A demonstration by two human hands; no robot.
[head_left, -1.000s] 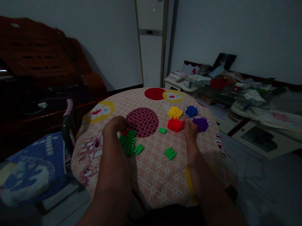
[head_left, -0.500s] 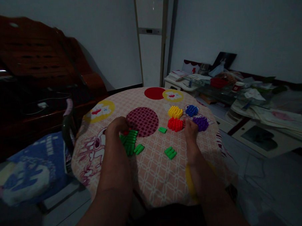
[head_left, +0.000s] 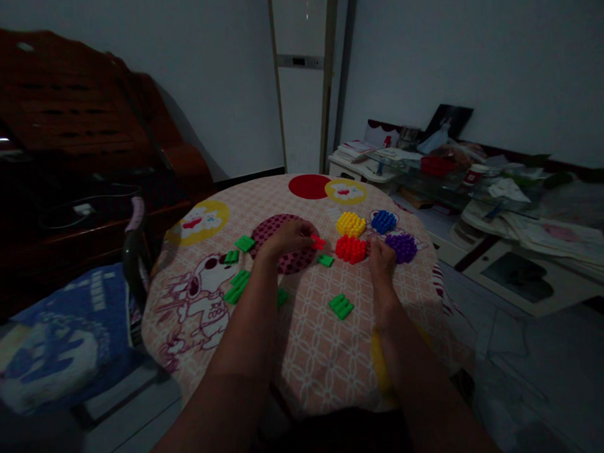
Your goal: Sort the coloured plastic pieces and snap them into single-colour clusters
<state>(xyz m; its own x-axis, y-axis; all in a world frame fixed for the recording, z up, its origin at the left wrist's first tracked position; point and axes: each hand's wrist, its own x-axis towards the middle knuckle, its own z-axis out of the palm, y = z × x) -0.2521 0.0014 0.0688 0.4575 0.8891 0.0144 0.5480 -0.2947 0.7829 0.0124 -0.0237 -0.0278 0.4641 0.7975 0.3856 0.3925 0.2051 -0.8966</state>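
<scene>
My left hand [head_left: 295, 236] is closed on a small red plastic piece [head_left: 319, 242], held over the right side of the dark red dotted circle on the tablecloth. Just right of it sits a cluster of red pieces [head_left: 351, 250]. My right hand [head_left: 382, 255] rests between that cluster and a purple cluster [head_left: 402, 247], its fingers curled; whether anything is inside is hidden. Yellow pieces [head_left: 350, 224] and blue pieces [head_left: 383, 221] are grouped behind. Green pieces lie scattered: one [head_left: 325, 260] below the red piece, another [head_left: 341, 307] nearer me, several [head_left: 238, 286] beside my left forearm, which partly covers them.
The round table [head_left: 312, 359] wears a patterned cloth. To the left stand a chair with a blue cushion [head_left: 81, 336] and a wooden bench [head_left: 77, 109]. A cluttered glass-topped cabinet [head_left: 430, 181] runs along the right, and a tall white unit [head_left: 304, 113] stands behind.
My left hand has moved right with the red piece, from beside the green pieces toward the red cluster, uncovering green pieces at the left. My right hand has stayed in place.
</scene>
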